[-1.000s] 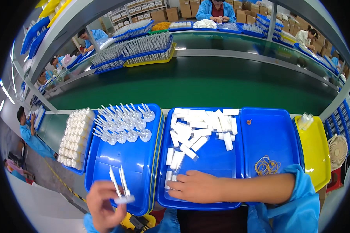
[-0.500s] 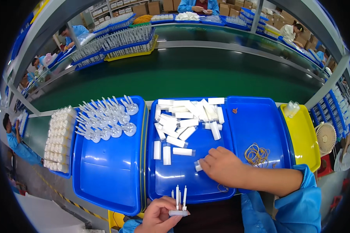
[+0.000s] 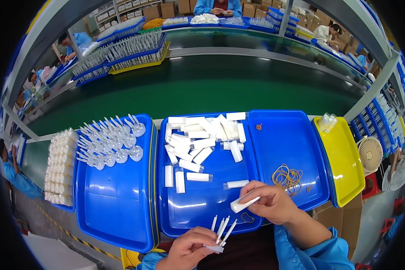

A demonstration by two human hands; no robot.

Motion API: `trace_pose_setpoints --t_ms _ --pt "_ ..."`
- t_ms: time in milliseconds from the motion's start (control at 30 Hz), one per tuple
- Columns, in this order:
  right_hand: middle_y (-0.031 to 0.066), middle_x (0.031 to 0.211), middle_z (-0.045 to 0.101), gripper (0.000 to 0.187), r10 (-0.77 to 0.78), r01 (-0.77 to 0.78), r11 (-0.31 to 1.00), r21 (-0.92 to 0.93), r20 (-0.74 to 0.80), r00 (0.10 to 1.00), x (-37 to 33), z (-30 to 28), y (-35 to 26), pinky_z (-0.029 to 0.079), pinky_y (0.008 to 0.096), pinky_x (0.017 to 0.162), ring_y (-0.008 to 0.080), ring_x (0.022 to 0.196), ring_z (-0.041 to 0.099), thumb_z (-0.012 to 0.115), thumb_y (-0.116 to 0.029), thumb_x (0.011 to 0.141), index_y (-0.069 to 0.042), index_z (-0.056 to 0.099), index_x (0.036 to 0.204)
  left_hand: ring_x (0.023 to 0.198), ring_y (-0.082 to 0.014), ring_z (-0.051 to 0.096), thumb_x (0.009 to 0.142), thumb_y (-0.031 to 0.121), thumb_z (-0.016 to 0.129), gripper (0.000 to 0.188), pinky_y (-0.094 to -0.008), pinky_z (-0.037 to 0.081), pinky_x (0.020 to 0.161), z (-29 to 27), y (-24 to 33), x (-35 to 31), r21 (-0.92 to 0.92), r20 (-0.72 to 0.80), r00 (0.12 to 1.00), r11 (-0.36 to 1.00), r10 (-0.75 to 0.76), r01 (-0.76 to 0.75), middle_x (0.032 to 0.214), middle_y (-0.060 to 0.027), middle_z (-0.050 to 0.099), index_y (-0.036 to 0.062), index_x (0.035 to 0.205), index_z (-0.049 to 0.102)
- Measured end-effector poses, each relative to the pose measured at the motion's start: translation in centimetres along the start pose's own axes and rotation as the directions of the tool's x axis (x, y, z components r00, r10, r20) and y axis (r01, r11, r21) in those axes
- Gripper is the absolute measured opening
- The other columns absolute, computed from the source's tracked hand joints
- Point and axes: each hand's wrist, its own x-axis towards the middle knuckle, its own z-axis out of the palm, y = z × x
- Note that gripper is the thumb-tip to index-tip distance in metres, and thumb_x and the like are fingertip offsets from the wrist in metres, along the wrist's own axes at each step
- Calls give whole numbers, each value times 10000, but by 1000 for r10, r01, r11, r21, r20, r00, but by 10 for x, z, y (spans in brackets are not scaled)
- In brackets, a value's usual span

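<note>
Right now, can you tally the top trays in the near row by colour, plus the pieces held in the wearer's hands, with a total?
Blue trays: 4
Yellow tray: 1
Pronged piece, in the left hand: 1
White piece, in the right hand: 1
Total: 7

White tubes [image 3: 244,205]; blue trays [image 3: 112,202]; yellow tray [image 3: 346,166]; green belt [image 3: 189,85].
</note>
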Motion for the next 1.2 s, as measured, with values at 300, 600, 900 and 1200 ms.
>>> trace_pose_setpoints --t_ms 300,600,900,1200 --pt "42 953 554 371 153 -165 935 315 63 986 4 8 -7 394 166 595 43 715 503 550 -24 861 -13 460 1221 784 -239 628 797 -79 572 128 -338 540 711 -5 -10 1 197 -12 1000 980 -5 7 930 -182 569 -29 913 554" --pt "132 871 552 224 -8 127 729 -673 177 984 -4 12 -26 446 328 667 276 773 577 602 -159 841 -25 481 974 801 -209 589 845 40 583 76 -310 490 696 -6 1 1 202 -10 992 972 -122 122 922 -137 581 -11 900 595" --pt "68 907 564 176 57 140 798 -586 305 951 -26 17 -30 350 340 829 231 884 541 608 -145 831 -77 516 965 766 -268 627 780 -3 613 53 -357 499 719 -1 15 -4 465 243 966 863 90 -197 776 -121 638 20 795 658" --pt "50 961 545 195 15 268 763 -589 431 902 -27 40 -21 281 345 835 194 905 529 594 -193 850 -104 498 994 909 -258 535 758 93 679 241 -329 424 779 -3 5 -4 586 146 963 765 225 -267 982 -161 549 40 962 562"
